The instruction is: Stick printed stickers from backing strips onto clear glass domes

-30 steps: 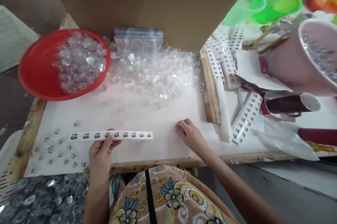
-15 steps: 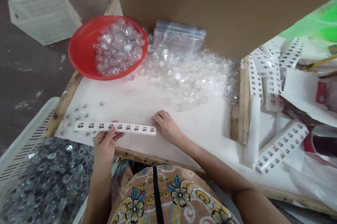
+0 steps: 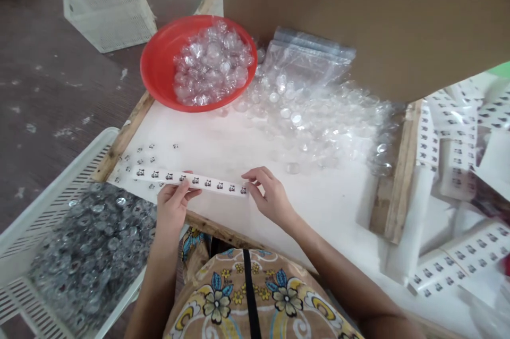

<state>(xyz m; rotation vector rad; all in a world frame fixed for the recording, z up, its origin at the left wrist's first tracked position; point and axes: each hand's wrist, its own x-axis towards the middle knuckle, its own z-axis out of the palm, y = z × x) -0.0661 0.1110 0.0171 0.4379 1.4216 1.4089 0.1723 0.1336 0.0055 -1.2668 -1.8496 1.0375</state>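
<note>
A narrow white strip of stickers (image 3: pixel 215 185) with a row of small black-and-white panda prints lies level over the near part of the white tabletop. My left hand (image 3: pixel 175 198) pinches it left of its middle, thumb on top and fingers beneath. At the strip's right end, the thumb and fingertips of my right hand (image 3: pixel 271 195) close on the edge by the last panda. Whether a sticker has lifted there is too small to tell. Loose panda pieces (image 3: pixel 151 159) lie on the table beyond the strip's left part.
A red basin (image 3: pixel 159 70) holds clear round pieces; more clear pieces (image 3: pixel 319 121) spread beside it, near plastic bags (image 3: pixel 311 60). A basket (image 3: pixel 107 150) of clear pieces stands at lower left. Wooden strips (image 3: pixel 398 185) edge the right side, with sticker sheets (image 3: pixel 458 259) beyond. Cardboard (image 3: pixel 338 4) rises behind.
My right hand has come to the strip's right end and its thumb and fingers have closed there. My left hand keeps its hold. The whole view has shifted, so the scene sits farther right.
</note>
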